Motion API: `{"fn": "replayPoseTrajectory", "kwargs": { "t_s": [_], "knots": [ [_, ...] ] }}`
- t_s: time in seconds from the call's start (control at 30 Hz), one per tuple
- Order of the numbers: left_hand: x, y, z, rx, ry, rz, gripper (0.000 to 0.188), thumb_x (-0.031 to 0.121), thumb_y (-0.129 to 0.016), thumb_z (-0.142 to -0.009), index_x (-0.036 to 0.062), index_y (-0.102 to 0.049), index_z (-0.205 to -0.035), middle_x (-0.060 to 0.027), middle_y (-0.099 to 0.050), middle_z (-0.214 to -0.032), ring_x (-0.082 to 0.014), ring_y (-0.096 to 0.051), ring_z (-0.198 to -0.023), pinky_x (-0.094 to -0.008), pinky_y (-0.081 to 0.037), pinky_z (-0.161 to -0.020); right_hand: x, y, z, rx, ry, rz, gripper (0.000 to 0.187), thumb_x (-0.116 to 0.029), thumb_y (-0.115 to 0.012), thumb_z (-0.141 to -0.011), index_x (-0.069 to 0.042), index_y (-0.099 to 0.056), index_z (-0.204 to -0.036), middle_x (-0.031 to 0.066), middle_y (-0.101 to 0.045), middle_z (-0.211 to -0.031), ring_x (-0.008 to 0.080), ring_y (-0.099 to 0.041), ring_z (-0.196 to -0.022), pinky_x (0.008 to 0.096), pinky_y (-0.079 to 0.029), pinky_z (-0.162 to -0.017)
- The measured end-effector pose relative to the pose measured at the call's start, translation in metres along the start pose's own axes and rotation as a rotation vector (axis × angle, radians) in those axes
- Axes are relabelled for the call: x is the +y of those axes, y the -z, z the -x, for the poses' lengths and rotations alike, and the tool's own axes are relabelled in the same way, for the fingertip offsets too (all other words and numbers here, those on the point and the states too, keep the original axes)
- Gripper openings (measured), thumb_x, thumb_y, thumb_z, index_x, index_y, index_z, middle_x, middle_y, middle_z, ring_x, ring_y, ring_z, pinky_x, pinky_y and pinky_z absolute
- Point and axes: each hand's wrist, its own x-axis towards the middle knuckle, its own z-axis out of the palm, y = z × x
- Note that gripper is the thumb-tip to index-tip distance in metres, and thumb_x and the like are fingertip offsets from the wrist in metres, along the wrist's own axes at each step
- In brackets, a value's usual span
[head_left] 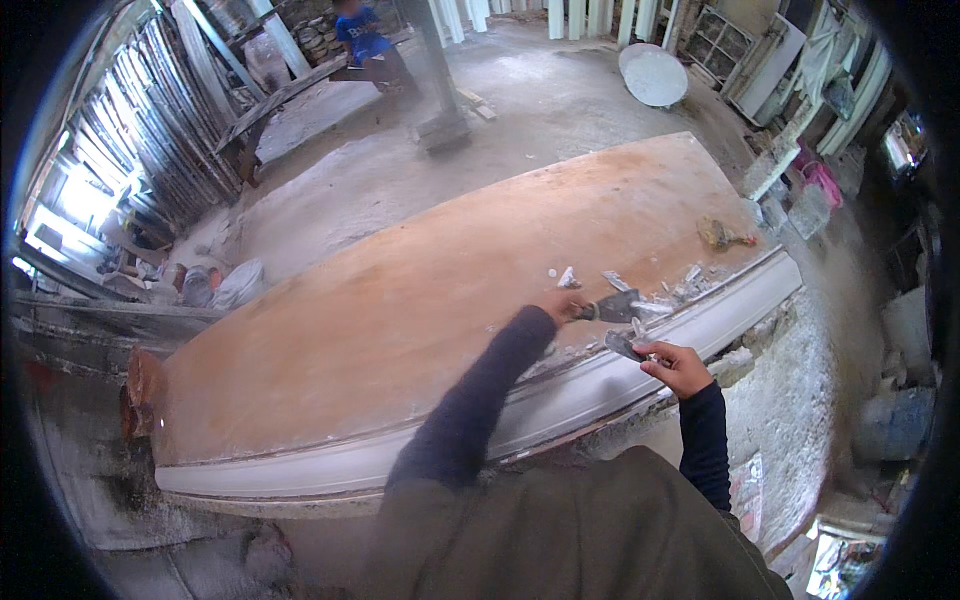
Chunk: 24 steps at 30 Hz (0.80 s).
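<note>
The workshop floor (pixel 560 110) was bare dusty concrete filling the upper middle of the frame, with planks (pixel 170 130) stacked at the upper left and a person in blue (pixel 362 40) at the top. A long brown board (pixel 430 300) ran across the centre, its white moulding (pixel 600 380) along the near edge. At centre right my left hand (pixel 563 305) was closed around a scraper (pixel 615 307) over the moulding. Just below, my right hand (pixel 680 367) pinched a second blade (pixel 625 345). White chips (pixel 690 275) lay beside them.
</note>
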Motion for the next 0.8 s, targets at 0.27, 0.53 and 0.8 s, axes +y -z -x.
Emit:
{"fn": "replayPoseTrajectory", "kwargs": {
  "t_s": [0.27,0.53,0.8],
  "knots": [
    [-0.062,0.148,0.187,-0.001,0.352,-0.358,0.021,0.023,-0.051,-0.082,0.0055,-0.060,-0.088,-0.0099,-0.059,-0.079,-0.0211,-0.056,-0.075,-0.0308,-0.044,-0.070,0.011,0.003,0.017,0.032,-0.038,-0.066,0.028,-0.016,-0.061,-0.076,-0.006,-0.059,-0.102,0.0070,-0.062,-0.096,0.0152,-0.058,-0.087,0.0272,-0.043,-0.076],
    [-0.084,0.075,0.207,0.031,0.367,-0.140,0.020,0.014,-0.055,-0.080,0.0061,-0.057,-0.098,-0.0073,-0.060,-0.091,-0.0171,-0.056,-0.085,-0.0299,-0.044,-0.076,0.004,0.027,-0.022,-0.069,0.016,0.249,0.052,-0.033,-0.070,-0.063,-0.017,-0.053,-0.109,0.0129,-0.058,-0.078,0.0233,-0.058,-0.071,0.0320,-0.044,-0.063],
    [-0.008,-0.050,0.006,0.102,0.146,-0.086,0.019,0.008,-0.054,-0.077,0.0072,-0.058,-0.096,-0.0102,-0.060,-0.086,-0.0207,-0.058,-0.084,-0.0303,-0.045,-0.075,0.077,0.066,-0.091,-0.122,0.218,0.742,0.039,-0.031,-0.066,-0.066,-0.016,-0.056,-0.100,0.0137,-0.060,-0.079,0.0319,-0.058,-0.076,0.0398,-0.045,-0.066]
  ]
}}
